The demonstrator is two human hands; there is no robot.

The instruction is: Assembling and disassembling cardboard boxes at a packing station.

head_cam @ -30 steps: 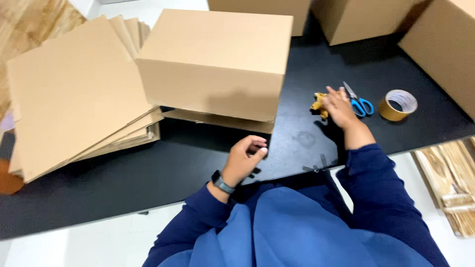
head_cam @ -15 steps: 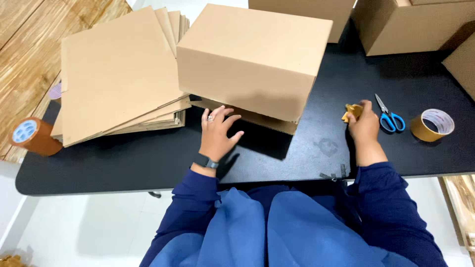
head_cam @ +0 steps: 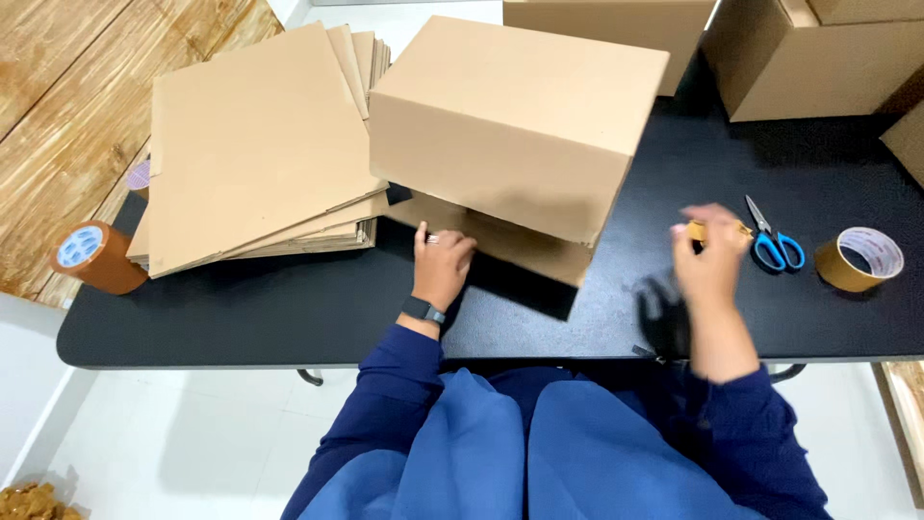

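Box (head_cam: 515, 125) mid-counter, tilted, lower flap loose | your left hand (head_cam: 443, 265) flat and open on that flap (head_cam: 500, 252) | right hand (head_cam: 710, 265) blurred, closed on small yellowish tool (head_cam: 695, 230) | likely sealing step; next needs flap pressed shut | scissors (head_cam: 773, 241), tape roll (head_cam: 859, 258) near right edge; flat cardboard stack (head_cam: 255, 144) at left.

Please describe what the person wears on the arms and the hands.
Both arms are in long dark blue sleeves. The left hand has a black wristband and a ring. The right hand is blurred; nothing worn is visible.
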